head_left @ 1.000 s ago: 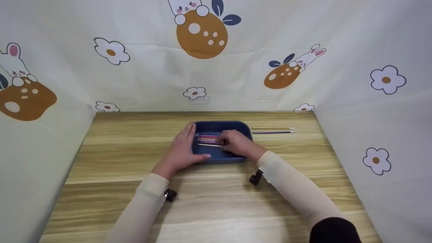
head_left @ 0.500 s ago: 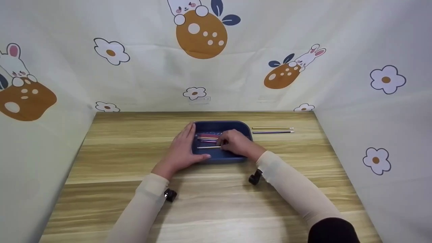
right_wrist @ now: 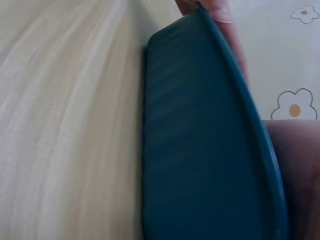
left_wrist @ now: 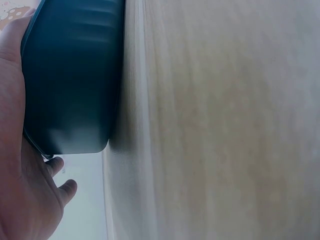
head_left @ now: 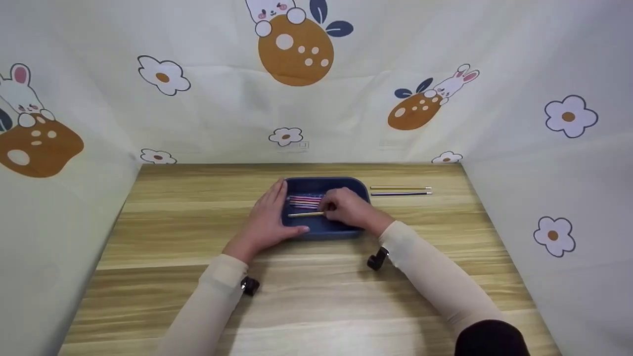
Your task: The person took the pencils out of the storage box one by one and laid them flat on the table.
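A dark blue tray (head_left: 326,235) with raised walls stands on the table near the back. My left hand (head_left: 264,217) rests on its left side, fingers extended along the wall and thumb lying over the front rim. Inside the tray, my right hand (head_left: 346,207) pinches a gold-coloured pencil (head_left: 305,214), whose right end is hidden by the fingers. Behind that pencil lie several pink, white and purple pencils (head_left: 304,201) side by side, partly covered by the right hand. In the right wrist view, the tray's outer wall (right_wrist: 200,130) blocks sight of the right fingers.
To the right of the tray, a gold pencil (head_left: 398,188) and a dark blue pencil (head_left: 399,194) lie parallel on the wooden table (head_left: 316,291). A pale curtain (head_left: 217,113) printed with rabbits and flowers encloses the back and sides.
The gold-coloured pencil has come forward, apart from the row behind it, with the right hand still pinching it. The left hand and tray have stayed in place.
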`<state>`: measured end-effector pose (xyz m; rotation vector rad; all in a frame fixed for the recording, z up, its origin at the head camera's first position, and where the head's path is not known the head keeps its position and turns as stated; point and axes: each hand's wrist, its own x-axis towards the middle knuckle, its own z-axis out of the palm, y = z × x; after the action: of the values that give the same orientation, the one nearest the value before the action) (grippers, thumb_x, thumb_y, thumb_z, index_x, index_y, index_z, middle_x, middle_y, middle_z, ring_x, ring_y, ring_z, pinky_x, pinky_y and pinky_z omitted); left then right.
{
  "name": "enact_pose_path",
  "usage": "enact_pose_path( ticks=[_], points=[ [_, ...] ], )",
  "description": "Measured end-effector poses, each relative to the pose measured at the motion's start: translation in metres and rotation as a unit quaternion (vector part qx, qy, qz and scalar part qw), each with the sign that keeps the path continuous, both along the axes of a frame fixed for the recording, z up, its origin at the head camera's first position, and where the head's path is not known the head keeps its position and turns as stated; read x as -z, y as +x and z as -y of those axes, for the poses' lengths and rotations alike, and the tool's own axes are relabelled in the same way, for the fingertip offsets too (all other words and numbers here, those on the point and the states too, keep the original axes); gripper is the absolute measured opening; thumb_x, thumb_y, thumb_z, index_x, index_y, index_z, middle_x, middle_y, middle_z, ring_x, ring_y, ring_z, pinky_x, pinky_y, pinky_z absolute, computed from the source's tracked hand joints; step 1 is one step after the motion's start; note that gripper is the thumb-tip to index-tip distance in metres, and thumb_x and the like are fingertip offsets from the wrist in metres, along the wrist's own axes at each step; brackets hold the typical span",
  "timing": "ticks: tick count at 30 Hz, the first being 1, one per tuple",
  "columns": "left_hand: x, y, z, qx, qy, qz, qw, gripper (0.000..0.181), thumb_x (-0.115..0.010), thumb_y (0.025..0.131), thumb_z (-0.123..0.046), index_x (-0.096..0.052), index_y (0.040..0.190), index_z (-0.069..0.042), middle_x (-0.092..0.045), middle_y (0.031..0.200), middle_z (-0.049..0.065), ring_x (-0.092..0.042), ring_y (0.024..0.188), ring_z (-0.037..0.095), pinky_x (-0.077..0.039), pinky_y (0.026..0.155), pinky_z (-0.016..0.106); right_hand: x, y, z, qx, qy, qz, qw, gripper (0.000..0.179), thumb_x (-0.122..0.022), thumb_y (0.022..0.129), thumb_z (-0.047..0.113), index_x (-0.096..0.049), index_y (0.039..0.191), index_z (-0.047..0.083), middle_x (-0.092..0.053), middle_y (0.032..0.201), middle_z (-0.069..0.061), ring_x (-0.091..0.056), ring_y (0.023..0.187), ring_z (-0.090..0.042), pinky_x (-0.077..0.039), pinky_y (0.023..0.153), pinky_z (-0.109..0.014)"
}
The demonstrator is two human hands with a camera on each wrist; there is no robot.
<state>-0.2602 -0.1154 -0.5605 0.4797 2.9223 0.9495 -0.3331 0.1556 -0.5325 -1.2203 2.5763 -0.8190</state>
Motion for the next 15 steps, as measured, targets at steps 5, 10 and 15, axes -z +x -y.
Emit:
enact_pose_path(
  ticks=[5,10,15],
  points=[
    [0.001,0.000,-0.001,-0.001,0.003,-0.004,1.0000,0.140,-0.082,0.084,-0.078,-0.008,0.177,-0.004,-0.007,0.185,0.015,-0.008,0.170,0.034,-0.014,0.136,0.057,-0.009,-0.001,-0.006,-0.002,-0.008,0.005,0.9999,0.014,-0.079,0.096,-0.001,-0.085,0.108,0.003,-0.078,0.103,-0.007,-0.072,0.096,-0.022,-0.063,0.088,-0.037],
    [0.002,0.000,0.000,-0.003,0.004,-0.005,1.0000,0.141,-0.080,0.083,-0.081,-0.008,0.178,-0.005,-0.008,0.185,0.017,-0.009,0.170,0.035,-0.014,0.136,0.057,-0.015,-0.003,-0.014,-0.010,-0.029,0.017,0.9994,0.017,-0.076,0.096,-0.002,-0.085,0.110,0.003,-0.077,0.105,-0.007,-0.072,0.097,-0.021,-0.062,0.087,-0.036],
    [0.001,0.000,0.000,-0.003,0.010,-0.006,0.9999,0.141,-0.082,0.083,-0.080,-0.007,0.178,-0.006,-0.007,0.185,0.017,-0.010,0.170,0.036,-0.014,0.136,0.057,-0.022,-0.003,-0.020,-0.004,-0.045,0.031,0.9985,0.020,-0.074,0.095,-0.005,-0.085,0.111,0.003,-0.076,0.105,-0.007,-0.069,0.094,-0.019,-0.061,0.084,-0.034]
  ],
)
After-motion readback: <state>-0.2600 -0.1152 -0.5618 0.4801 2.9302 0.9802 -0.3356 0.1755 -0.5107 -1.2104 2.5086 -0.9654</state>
